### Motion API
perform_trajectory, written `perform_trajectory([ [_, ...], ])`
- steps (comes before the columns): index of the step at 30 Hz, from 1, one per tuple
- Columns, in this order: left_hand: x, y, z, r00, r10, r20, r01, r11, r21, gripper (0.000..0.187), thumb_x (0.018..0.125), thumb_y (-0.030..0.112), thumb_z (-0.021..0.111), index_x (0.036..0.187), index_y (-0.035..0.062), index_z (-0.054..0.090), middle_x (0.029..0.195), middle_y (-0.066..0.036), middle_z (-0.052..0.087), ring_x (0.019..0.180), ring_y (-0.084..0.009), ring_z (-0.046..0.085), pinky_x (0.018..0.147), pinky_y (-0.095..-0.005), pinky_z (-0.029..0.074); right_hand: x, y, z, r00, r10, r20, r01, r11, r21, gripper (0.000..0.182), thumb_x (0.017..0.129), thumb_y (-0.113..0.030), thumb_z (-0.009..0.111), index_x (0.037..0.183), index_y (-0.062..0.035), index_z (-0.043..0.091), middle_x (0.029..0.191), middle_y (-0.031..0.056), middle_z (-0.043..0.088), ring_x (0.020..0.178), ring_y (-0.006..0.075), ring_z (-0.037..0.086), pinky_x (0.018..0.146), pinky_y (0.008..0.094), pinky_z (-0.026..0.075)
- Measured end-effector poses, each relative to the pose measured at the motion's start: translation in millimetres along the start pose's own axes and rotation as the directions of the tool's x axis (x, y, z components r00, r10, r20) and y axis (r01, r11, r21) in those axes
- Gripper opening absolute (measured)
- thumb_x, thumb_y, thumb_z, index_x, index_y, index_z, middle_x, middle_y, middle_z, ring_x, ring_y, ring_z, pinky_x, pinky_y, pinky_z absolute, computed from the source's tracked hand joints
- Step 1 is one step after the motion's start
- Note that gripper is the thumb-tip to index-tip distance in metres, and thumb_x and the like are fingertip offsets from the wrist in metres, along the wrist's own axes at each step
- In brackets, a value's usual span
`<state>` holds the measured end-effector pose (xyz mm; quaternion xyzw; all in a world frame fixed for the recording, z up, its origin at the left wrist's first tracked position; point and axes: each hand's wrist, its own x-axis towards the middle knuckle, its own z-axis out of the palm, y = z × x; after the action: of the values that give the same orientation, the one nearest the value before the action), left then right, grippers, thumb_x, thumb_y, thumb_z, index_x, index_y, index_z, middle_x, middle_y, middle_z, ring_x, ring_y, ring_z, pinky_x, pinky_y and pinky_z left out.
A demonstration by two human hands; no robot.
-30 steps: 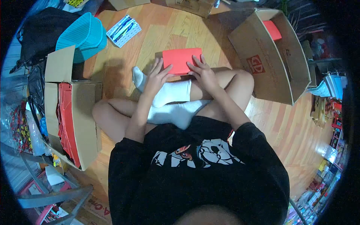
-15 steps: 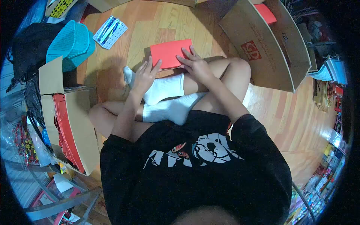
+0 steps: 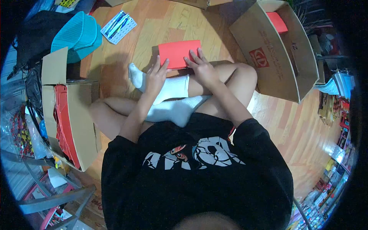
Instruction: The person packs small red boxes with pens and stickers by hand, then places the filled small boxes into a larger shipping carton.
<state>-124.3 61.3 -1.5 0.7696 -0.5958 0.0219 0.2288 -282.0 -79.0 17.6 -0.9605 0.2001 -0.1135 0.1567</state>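
Observation:
A flat red rectangular piece (image 3: 177,51), like folded card or a stack of red paper, lies on the wooden floor in front of my crossed legs. At its lower left corner is my left hand (image 3: 156,78), fingers stretched out with the tips on the near edge. My right hand (image 3: 204,69) rests on the red piece's right part, fingers spread across its surface. Neither hand is closed around it. Just below sit my white socks (image 3: 172,89).
An open cardboard box (image 3: 86,126) with red flat pieces (image 3: 66,122) stands on the left. Another carton (image 3: 274,57), at upper right, holds a red item (image 3: 276,23). A turquoise basket (image 3: 78,38) and a small white tray (image 3: 119,27) of pens sit at upper left.
The view has shifted slightly. Both hands stay at the red piece with nearly the same fingers-out pose; the right hand's fingers have moved a little across it.

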Motion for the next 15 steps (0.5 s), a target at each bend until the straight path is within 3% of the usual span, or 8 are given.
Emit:
perform_trajectory([
  [2, -4.4, 6.8, 3.8, 1.000, -0.013, -0.019, 0.013, 1.000, 0.008, 0.053, 0.072, 0.026, 0.062, 0.120, 0.0122, 0.046, 0.129, -0.024, 0.030, 0.102, -0.0393, 0.048, 0.081, -0.0430, 0.043, 1.1, 2.0, 2.7, 1.000, -0.029, -0.006, 0.029, 0.998, -0.052, 0.049, 0.068, -0.007, 0.059, 0.116, -0.0151, 0.051, 0.126, 0.0149, 0.041, 0.118, 0.0403, 0.033, 0.095, 0.0410, 0.034],
  [3, -6.8, 9.8, 3.3, 0.999, -0.030, 0.028, 0.032, 0.996, -0.087, 0.057, 0.073, 0.025, 0.062, 0.124, 0.0128, 0.040, 0.133, -0.025, 0.020, 0.110, -0.0430, 0.040, 0.086, -0.0455, 0.039, 1.9, 5.1, 7.0, 0.999, -0.038, -0.004, 0.038, 0.998, -0.054, 0.049, 0.068, -0.007, 0.059, 0.116, -0.0151, 0.051, 0.126, 0.0149, 0.041, 0.118, 0.0403, 0.033, 0.095, 0.0410, 0.034],
  [5, -6.9, 14.0, 4.2, 0.998, -0.047, 0.028, 0.049, 0.998, -0.043, 0.057, 0.073, 0.025, 0.062, 0.124, 0.0126, 0.040, 0.133, -0.027, 0.020, 0.112, -0.0428, 0.038, 0.087, -0.0457, 0.038, 5.3, 5.4, 6.6, 0.994, -0.046, -0.101, 0.059, 0.990, 0.131, 0.051, 0.070, -0.012, 0.061, 0.119, -0.0164, 0.048, 0.131, 0.0139, 0.034, 0.120, 0.0403, 0.029, 0.098, 0.0448, 0.029],
  [9, -6.6, 26.4, 4.4, 0.996, -0.084, 0.038, 0.078, 0.986, 0.146, 0.058, 0.074, 0.025, 0.062, 0.125, 0.0128, 0.038, 0.132, -0.030, 0.016, 0.117, -0.0425, 0.032, 0.091, -0.0462, 0.035, 5.8, -12.1, -9.0, 0.998, -0.001, -0.064, 0.001, 1.000, -0.001, 0.051, 0.072, -0.021, 0.060, 0.121, -0.0142, 0.045, 0.134, 0.0136, 0.029, 0.123, 0.0355, 0.025, 0.099, 0.0474, 0.025],
  [10, -6.2, 29.0, 4.2, 0.996, -0.082, 0.033, 0.076, 0.987, 0.144, 0.058, 0.074, 0.025, 0.062, 0.125, 0.0128, 0.038, 0.132, -0.030, 0.016, 0.117, -0.0425, 0.032, 0.091, -0.0462, 0.035, 4.5, -10.6, -0.5, 0.999, -0.029, 0.018, 0.030, 0.999, -0.036, 0.055, 0.072, -0.022, 0.060, 0.124, -0.0169, 0.042, 0.136, 0.0125, 0.024, 0.124, 0.0355, 0.023, 0.099, 0.0484, 0.025],
  [12, -6.6, 31.5, 6.3, 0.974, -0.217, 0.069, 0.222, 0.972, -0.080, 0.063, 0.074, 0.024, 0.063, 0.129, 0.0118, 0.032, 0.132, -0.032, 0.013, 0.119, -0.0437, 0.026, 0.094, -0.0451, 0.031, 5.0, -10.8, 4.4, 0.994, -0.048, 0.094, 0.055, 0.996, -0.074, 0.059, 0.072, -0.023, 0.061, 0.126, -0.0197, 0.039, 0.138, 0.0114, 0.020, 0.125, 0.0354, 0.021, 0.098, 0.0494, 0.025],
  [13, -7.5, 28.9, 10.1, 0.977, -0.202, 0.063, 0.207, 0.975, -0.084, 0.063, 0.074, 0.024, 0.063, 0.129, 0.0118, 0.032, 0.132, -0.032, 0.013, 0.119, -0.0437, 0.026, 0.094, -0.0451, 0.031, 6.0, -8.1, 4.7, 0.989, -0.070, 0.131, 0.084, 0.991, -0.104, 0.059, 0.073, -0.026, 0.060, 0.127, -0.0198, 0.038, 0.137, 0.0117, 0.023, 0.124, 0.0349, 0.023, 0.098, 0.0489, 0.025],
  [15, -1.4, 24.5, 14.1, 0.962, -0.274, -0.012, 0.234, 0.843, -0.484, 0.065, 0.075, 0.023, 0.063, 0.129, 0.0077, 0.030, 0.132, -0.033, 0.014, 0.119, -0.0458, 0.026, 0.096, -0.0423, 0.030, 10.5, -3.2, -1.2, 0.980, -0.082, 0.183, 0.105, 0.987, -0.120, 0.057, 0.074, -0.032, 0.058, 0.126, -0.0193, 0.038, 0.134, 0.0130, 0.030, 0.122, 0.0344, 0.028, 0.098, 0.0485, 0.026],
])
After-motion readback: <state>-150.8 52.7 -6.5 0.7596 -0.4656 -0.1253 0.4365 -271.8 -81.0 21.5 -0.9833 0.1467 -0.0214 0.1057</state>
